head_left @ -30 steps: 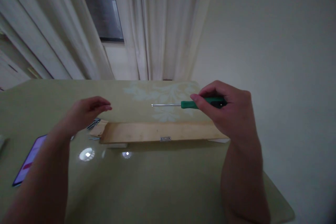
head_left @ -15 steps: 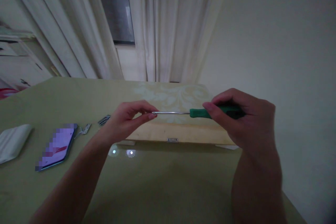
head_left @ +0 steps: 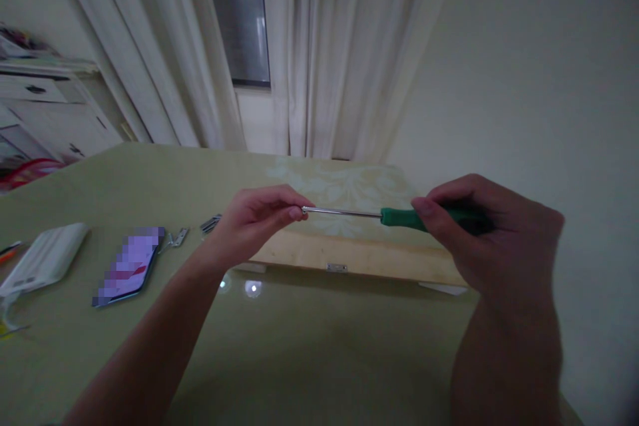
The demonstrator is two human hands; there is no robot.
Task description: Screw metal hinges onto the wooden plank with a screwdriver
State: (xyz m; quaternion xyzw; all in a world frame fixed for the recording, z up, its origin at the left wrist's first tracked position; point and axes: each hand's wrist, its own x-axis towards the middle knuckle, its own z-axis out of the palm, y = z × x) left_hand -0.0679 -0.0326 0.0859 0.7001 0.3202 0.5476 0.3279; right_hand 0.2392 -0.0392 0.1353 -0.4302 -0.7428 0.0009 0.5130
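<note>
My right hand (head_left: 492,239) is closed around the green handle of a screwdriver (head_left: 344,212), whose metal shaft points left, almost level. At the shaft's tip, the thumb and forefinger of my left hand (head_left: 264,223) are pinched together. A tiny shiny bit shows between those fingertips, too small to name for certain. Both hands are raised above a pale wooden board (head_left: 299,255) lying across the table. A small metal plate (head_left: 336,267) sits on the board's near edge.
On the left of the green table (head_left: 309,346) lie a phone (head_left: 130,265), a white flat packet (head_left: 47,258), a small metal hinge-like piece (head_left: 180,237) and several dark metal strips (head_left: 210,222). Curtains (head_left: 359,46) and a wall stand behind; a white cabinet (head_left: 54,106) is at far left.
The view has turned slightly left, so everything sits further right. The screwdriver now tilts slightly, its handle lower than its tip. Both hands keep the same hold.
</note>
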